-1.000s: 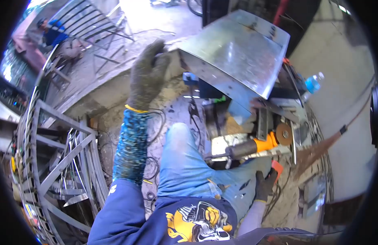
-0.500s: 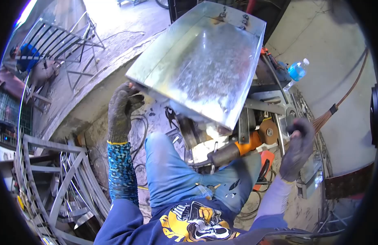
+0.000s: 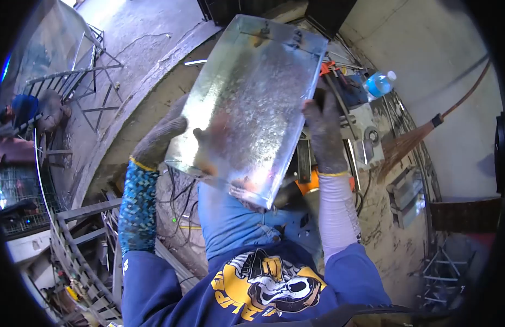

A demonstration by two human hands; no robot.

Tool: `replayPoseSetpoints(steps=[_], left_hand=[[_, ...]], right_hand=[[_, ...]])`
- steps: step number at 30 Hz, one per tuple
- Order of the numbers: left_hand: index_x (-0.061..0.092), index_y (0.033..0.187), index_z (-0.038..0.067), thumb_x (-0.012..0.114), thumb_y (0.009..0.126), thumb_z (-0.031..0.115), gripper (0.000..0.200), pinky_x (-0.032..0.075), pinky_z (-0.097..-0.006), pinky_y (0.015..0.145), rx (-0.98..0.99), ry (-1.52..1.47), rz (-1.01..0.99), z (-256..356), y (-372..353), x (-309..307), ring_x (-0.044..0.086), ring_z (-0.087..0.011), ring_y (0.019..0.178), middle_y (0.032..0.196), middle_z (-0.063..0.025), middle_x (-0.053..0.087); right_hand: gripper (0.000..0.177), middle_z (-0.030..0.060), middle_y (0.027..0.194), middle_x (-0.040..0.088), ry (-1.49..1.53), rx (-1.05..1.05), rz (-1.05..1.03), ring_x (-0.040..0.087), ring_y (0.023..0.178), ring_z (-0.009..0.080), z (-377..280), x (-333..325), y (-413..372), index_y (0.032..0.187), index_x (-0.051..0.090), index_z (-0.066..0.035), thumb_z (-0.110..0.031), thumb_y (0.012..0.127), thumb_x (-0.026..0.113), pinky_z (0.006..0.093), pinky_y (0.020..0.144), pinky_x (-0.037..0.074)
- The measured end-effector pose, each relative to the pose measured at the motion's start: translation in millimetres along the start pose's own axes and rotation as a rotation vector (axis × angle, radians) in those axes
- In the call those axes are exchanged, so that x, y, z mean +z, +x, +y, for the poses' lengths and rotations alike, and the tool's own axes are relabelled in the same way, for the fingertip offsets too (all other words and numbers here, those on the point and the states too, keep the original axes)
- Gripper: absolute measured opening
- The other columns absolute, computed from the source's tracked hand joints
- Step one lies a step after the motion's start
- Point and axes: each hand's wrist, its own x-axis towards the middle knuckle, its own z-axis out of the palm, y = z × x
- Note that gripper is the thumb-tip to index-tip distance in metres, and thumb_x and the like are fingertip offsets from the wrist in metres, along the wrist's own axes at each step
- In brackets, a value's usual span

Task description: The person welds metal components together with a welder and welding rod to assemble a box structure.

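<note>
Both hands [image 3: 160, 133] [image 3: 326, 131] hold metal piece [image 3: 252, 103]; left grip unclear

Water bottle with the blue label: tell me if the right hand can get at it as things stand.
Probably yes, but only by leaving the metal box, whose right edge the right hand is at. The bottle lies just beyond, with nothing seen covering it.

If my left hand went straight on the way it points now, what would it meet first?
Most likely the shiny metal box: the left hand points at its left edge and appears to touch it, though exact depth is unclear.
</note>
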Motion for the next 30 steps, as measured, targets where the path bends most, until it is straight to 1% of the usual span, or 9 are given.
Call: replayPoseSetpoints(steps=[3, 6, 8, 16, 18, 20, 22, 26, 30], left_hand=[[0.032, 0.152, 0.001, 0.068, 0.086, 0.016, 0.076, 0.043, -0.0324, 0.105, -0.222, 0.021, 0.046, -7.2, 7.4, -3.3, 0.049, -0.0186, 0.129, 0.142, -0.0108, 0.051], [0.04, 0.148, 0.002, 0.063, 0.076, 0.005, 0.076, 0.051, -0.0284, 0.091, 0.062, 0.041, 0.047, 21.0, 4.7, 20.6, 0.058, -0.017, 0.113, 0.133, -0.0075, 0.056], [0.04, 0.146, 0.0, 0.063, 0.072, 0.005, 0.078, 0.052, -0.0274, 0.083, 0.126, 0.101, 0.074, 24.6, 1.9, 25.9, 0.06, -0.0166, 0.105, 0.129, -0.0063, 0.058], [0.035, 0.146, -0.002, 0.064, 0.067, 0.003, 0.085, 0.051, -0.0282, 0.071, 0.074, 0.437, 0.257, 139.5, -12.1, 47.7, 0.06, -0.0174, 0.087, 0.112, -0.0156, 0.059], [0.045, 0.137, 0.001, 0.064, 0.073, 0.017, 0.069, 0.05, -0.0439, 0.091, 0.023, 0.68, 0.306, 158.4, -9.3, 53.9, 0.062, -0.0411, 0.106, 0.116, -0.0288, 0.062], [0.044, 0.138, 0.002, 0.064, 0.077, 0.021, 0.067, 0.05, -0.0461, 0.091, 0.329, 1.012, 0.436, 181.5, -8.3, 67.4, 0.063, -0.0434, 0.105, 0.113, -0.0294, 0.064], [0.043, 0.14, 0.005, 0.067, 0.077, 0.024, 0.069, 0.049, -0.0473, 0.092, 0.389, 1.018, 0.413, 188.0, -1.2, 64.9, 0.063, -0.0435, 0.107, 0.113, -0.0291, 0.065], [0.042, 0.141, 0.009, 0.068, 0.077, 0.008, 0.069, 0.05, -0.0443, 0.096, 0.374, 1.021, 0.317, 206.8, 0.8, 105.4, 0.061, -0.0426, 0.112, 0.125, -0.0269, 0.06], [0.043, 0.14, 0.011, 0.077, 0.072, 0.035, 0.08, 0.052, -0.0484, 0.086, 0.228, 1.346, 0.441, 187.0, -5.8, 127.7, 0.062, -0.0415, 0.107, 0.116, -0.0243, 0.06]], right_hand=[[0.059, 0.0207, 0.114, 0.063, -0.284, 0.073, -0.014, 0.061, 0.101, 0.0316, 1.0, -2.7, 1.1, 0.129, 0.051, 0.001, -0.038, 0.089, 0.069, 0.0415, 0.093, 0.046], [0.054, 0.0219, 0.111, 0.067, -0.432, 0.139, -0.086, 0.066, 0.097, 0.0327, -42.9, -9.7, 14.7, 0.122, 0.059, 0.0, -0.036, 0.084, 0.071, 0.0413, 0.086, 0.05], [0.045, 0.0203, 0.102, 0.07, -0.188, 0.433, -0.249, 0.067, 0.091, 0.0341, -39.0, -16.5, 21.4, 0.109, 0.065, 0.002, -0.033, 0.081, 0.072, 0.0428, 0.082, 0.051], [0.031, 0.0233, 0.084, 0.067, -0.344, 0.217, -0.289, 0.064, 0.084, 0.0414, -64.6, -26.1, 56.3, 0.091, 0.065, 0.003, -0.026, 0.081, 0.063, 0.0451, 0.078, 0.05], [0.031, 0.0227, 0.085, 0.067, -0.509, 0.1, -0.103, 0.063, 0.081, 0.0422, -113.9, -27.2, 63.0, 0.091, 0.066, 0.001, -0.029, 0.082, 0.064, 0.0457, 0.076, 0.05], [0.033, 0.0186, 0.085, 0.069, -0.269, 0.049, -0.205, 0.066, 0.077, 0.0339, -137.1, -28.5, 80.6, 0.094, 0.069, -0.002, -0.033, 0.086, 0.065, 0.0405, 0.073, 0.052], [0.033, 0.0094, 0.085, 0.07, 0.209, 0.352, -0.395, 0.068, 0.073, 0.0173, -189.9, -19.8, 76.4, 0.101, 0.067, -0.003, -0.034, 0.098, 0.057, 0.0311, 0.072, 0.057], [0.03, 0.0075, 0.088, 0.07, 0.538, 0.466, -0.572, 0.067, 0.073, 0.0189, -186.7, 27.1, 89.9, 0.109, 0.065, -0.006, -0.033, 0.098, 0.056, 0.0341, 0.07, 0.058], [0.015, 0.0085, 0.096, 0.067, 0.99, 0.699, -0.35, 0.068, 0.086, 0.0185, -141.6, 51.7, 87.1, 0.102, 0.064, 0.001, -0.011, 0.094, 0.059, 0.0323, 0.079, 0.06]])
